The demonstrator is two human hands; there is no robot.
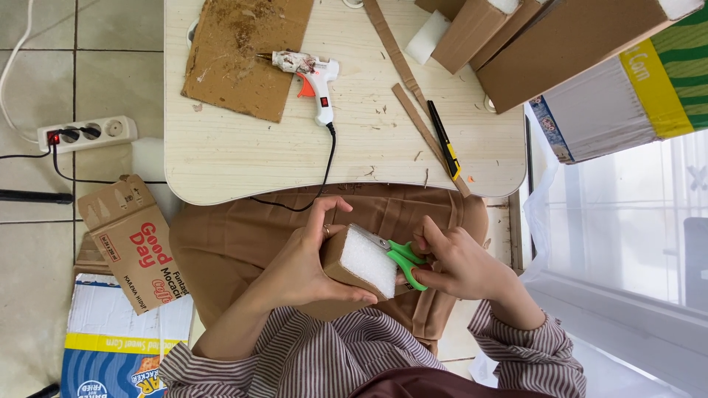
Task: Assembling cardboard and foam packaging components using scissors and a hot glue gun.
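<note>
Foam block (366, 259), cardboard-wrapped, was held over the lap at six o'clock of the surface (221, 158), gripped by the left hand (310, 269); it was judged light and crushable, best held by the cardboard sides. Scissors (402, 259) were gripped by the right hand (461, 264).

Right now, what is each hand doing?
Left hand: closed around the foam-filled cardboard block.
Right hand: closed on the green-handled scissors, fingers through the handles.

Pale wooden low table (243, 158), grey tiled floor (37, 250), bright sheer curtain (627, 214), soft daylight from the right
</note>
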